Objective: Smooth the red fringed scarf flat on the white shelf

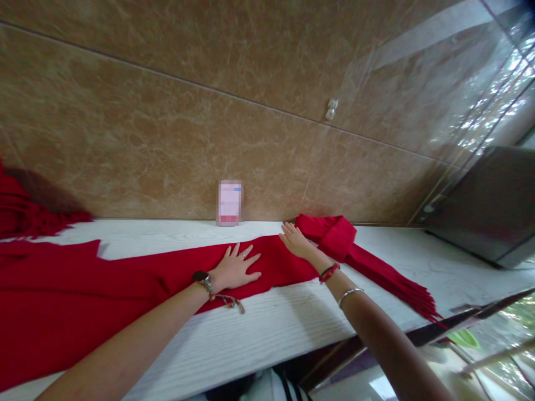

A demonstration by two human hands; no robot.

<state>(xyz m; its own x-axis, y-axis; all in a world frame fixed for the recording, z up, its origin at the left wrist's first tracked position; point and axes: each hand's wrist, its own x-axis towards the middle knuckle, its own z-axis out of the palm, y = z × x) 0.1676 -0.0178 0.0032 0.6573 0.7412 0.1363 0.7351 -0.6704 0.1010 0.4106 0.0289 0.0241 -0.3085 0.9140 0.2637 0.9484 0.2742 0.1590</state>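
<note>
A long red scarf (pixel 137 273) lies spread along the white tabletop, wide at the left and narrower toward the middle. My left hand (pixel 236 268) rests flat on it with the fingers spread; a watch and a beaded bracelet circle that wrist. Farther right, my right hand (pixel 296 241) lies on the same cloth, fingers stretched out toward the wall. Just beyond it is a folded part of red cloth (pixel 334 234), with a fringed strip (pixel 388 275) running down to the table's front edge. Whether this part joins the spread scarf is hidden behind my right hand and wrist.
A phone with a blurred screen (pixel 229 203) leans against the brown marbled wall (pixel 167 139). More fringed red cloth (pixel 29 203) is heaped at the far left. A dark grey box-like appliance (pixel 480 206) stands at the right end of the white table (pixel 267 323).
</note>
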